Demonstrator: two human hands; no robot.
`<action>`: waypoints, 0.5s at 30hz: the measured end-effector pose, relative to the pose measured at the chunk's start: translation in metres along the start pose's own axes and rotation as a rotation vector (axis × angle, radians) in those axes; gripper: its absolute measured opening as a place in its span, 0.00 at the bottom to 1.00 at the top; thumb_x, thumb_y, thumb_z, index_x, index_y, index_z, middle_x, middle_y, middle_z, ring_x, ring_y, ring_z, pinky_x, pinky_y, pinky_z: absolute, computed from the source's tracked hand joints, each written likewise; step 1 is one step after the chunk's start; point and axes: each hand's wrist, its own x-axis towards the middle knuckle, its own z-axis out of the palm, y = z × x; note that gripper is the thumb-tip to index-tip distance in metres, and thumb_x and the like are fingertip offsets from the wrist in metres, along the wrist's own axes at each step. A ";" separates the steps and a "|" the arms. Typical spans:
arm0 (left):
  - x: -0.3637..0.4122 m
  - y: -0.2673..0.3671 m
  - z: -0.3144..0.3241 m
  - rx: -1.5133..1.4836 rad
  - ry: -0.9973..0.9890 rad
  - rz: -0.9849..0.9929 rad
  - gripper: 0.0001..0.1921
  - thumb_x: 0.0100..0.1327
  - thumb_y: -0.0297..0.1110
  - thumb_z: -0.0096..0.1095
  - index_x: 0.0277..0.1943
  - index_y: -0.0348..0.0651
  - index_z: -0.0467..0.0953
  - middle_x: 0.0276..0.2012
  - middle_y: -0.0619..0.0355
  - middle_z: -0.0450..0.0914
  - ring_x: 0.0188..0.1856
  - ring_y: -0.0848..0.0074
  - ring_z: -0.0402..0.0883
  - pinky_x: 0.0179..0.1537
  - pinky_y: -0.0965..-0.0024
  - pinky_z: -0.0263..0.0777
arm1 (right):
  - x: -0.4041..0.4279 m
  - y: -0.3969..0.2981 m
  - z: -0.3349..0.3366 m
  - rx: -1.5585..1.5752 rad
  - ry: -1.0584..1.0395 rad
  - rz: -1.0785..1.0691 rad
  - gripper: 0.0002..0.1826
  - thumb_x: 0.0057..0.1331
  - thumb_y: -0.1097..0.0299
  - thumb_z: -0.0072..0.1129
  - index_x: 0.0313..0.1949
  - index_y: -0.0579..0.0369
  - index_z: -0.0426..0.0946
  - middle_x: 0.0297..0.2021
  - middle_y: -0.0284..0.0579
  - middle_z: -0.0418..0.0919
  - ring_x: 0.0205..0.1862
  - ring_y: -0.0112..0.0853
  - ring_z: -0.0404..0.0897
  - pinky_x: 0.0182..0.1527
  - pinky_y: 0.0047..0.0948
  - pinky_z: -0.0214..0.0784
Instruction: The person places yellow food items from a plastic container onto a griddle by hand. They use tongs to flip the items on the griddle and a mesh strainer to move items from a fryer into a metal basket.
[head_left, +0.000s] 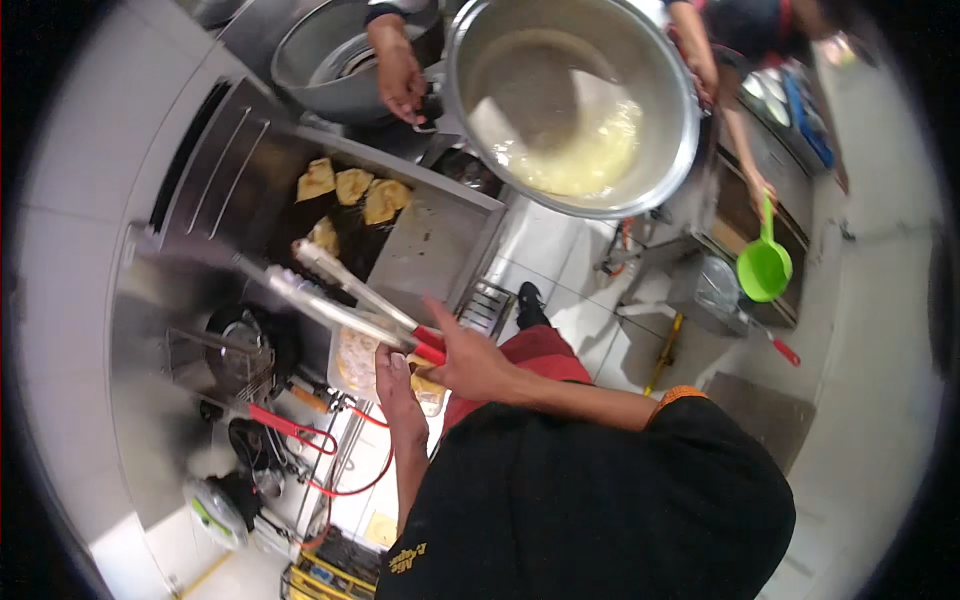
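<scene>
My right hand (476, 364) grips the red handle end of metal tongs (337, 309). Their two arms are spread and reach over the griddle (450, 232). A blurred blade-like shape (187, 247) extends past them; I cannot tell what it belongs to. My left hand (403, 394) is at the side of a shallow plastic tray (433, 409) and holds it below the tongs. Pale, floury-looking food pieces (356, 356) lie in this tray, partly hidden by hands and tongs. Several golden flat food pieces (386, 201) sit on the dark part of the griddle.
Another person's hands (401, 75) hold a large metal pot (555, 82) with yellowish liquid, close beyond the griddle. To the right, a hand holds a green ladle-like utensil (765, 270). A fryer basket with a red handle (281, 420) and a red hose (352, 491) are at left.
</scene>
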 end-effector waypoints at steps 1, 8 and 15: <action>0.003 0.012 0.012 -0.128 -0.009 -0.082 0.21 0.74 0.41 0.48 0.63 0.37 0.67 0.49 0.58 0.77 0.46 0.79 0.76 0.41 0.75 0.71 | -0.009 -0.002 0.007 0.041 -0.015 0.064 0.58 0.54 0.65 0.70 0.73 0.53 0.34 0.39 0.70 0.78 0.46 0.59 0.78 0.48 0.46 0.71; -0.003 0.019 0.008 -0.083 -0.150 -0.089 0.15 0.73 0.36 0.52 0.50 0.30 0.67 0.27 0.53 0.75 0.36 0.67 0.82 0.43 0.66 0.77 | -0.086 0.059 -0.041 -0.160 -0.047 -0.400 0.56 0.52 0.54 0.75 0.73 0.50 0.47 0.63 0.57 0.67 0.60 0.50 0.72 0.61 0.37 0.64; -0.006 0.014 0.014 0.039 -0.223 -0.005 0.17 0.73 0.33 0.51 0.55 0.27 0.64 0.29 0.54 0.72 0.38 0.63 0.84 0.47 0.64 0.77 | -0.341 0.290 -0.265 -0.500 0.944 1.209 0.27 0.65 0.57 0.48 0.63 0.51 0.67 0.52 0.64 0.76 0.54 0.48 0.78 0.59 0.51 0.65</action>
